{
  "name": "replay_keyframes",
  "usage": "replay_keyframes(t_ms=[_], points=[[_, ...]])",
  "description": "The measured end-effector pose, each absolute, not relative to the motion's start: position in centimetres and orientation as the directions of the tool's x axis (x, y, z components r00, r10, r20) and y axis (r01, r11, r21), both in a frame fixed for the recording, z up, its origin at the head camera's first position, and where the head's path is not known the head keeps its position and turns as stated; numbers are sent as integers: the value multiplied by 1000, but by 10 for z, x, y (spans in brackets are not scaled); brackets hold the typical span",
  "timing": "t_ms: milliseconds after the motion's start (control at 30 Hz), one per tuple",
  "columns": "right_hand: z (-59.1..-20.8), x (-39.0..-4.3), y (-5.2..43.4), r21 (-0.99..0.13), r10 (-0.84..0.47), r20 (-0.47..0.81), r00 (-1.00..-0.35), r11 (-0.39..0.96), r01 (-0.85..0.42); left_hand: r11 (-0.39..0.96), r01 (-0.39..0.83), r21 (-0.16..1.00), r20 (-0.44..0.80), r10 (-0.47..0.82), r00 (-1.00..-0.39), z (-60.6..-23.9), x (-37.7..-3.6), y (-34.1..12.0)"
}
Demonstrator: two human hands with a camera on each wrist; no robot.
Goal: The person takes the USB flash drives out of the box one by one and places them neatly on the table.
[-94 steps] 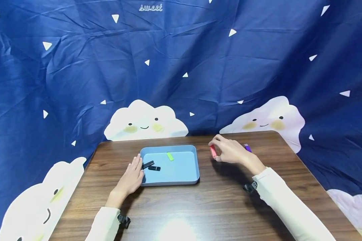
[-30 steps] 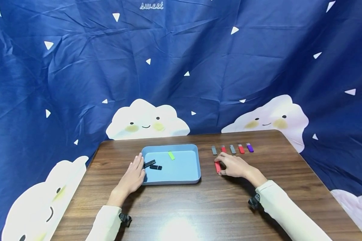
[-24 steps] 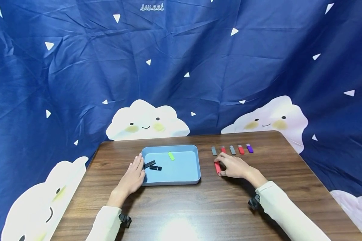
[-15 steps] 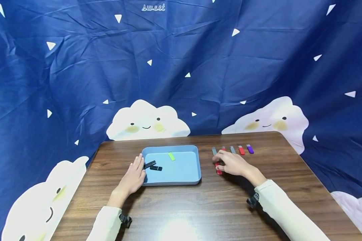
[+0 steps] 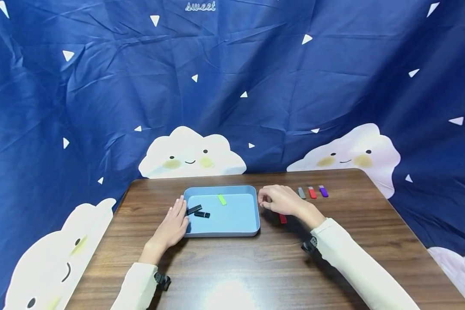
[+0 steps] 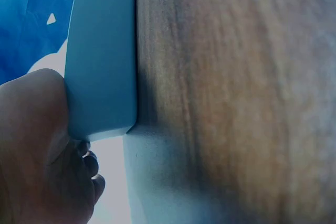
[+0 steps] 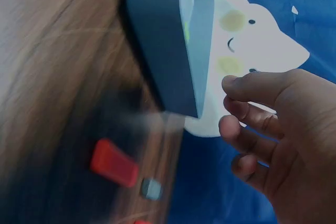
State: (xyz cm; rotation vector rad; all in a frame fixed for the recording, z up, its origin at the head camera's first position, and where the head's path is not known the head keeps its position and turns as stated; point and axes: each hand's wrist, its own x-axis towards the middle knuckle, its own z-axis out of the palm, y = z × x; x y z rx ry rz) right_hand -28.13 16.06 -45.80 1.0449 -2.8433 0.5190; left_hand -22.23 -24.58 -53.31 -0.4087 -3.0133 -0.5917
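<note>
My left hand [image 5: 171,227] rests with straight fingers along the left wall of the blue tray [image 5: 221,235]. Inside the tray lie two black USB sticks [image 5: 202,214] at the left and a lime-green stick [image 5: 222,199] near the back. My right hand [image 5: 280,200] hovers by the tray's right rim, its fingers loosely bent; the right wrist view shows nothing between thumb and fingertips. Beneath that hand a red USB stick [image 5: 283,218] lies on the table, partly covered in the head view. The right wrist view shows this red stick [image 7: 114,162] with a grey one [image 7: 151,188] beyond it.
To the right of my right hand, a grey USB stick [image 5: 301,192], a red stick [image 5: 312,192] and a purple stick [image 5: 323,191] lie in a row on the wooden table [image 5: 232,262]. A blue curtain [image 5: 217,86] with white clouds hangs behind the table.
My right hand laid the red USB stick in front of the row, let go of it and moved left to the tray's rim. The left hand stays on the tray.
</note>
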Motion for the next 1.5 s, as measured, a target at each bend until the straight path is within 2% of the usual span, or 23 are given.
replay_keyframes(t_ms=[400, 933, 1233, 1500], points=[[-448, -294, 107, -231, -707, 166, -688, 650, -724, 868, 276, 413, 95, 260, -961, -531, -219, -249], [-436, -309, 47, -188, -781, 120, -613, 588, -786, 881, 283, 380, 107, 262, -959, -533, -220, -247], [-438, -320, 20, -191, -795, 109, -597, 572, -797, 864, 311, 396, 155, 271, -950, -538, -221, -249], [-443, -330, -2, -188, -795, 69, -603, 583, -790, 875, 315, 368, 148, 279, -949, -551, -227, -257]])
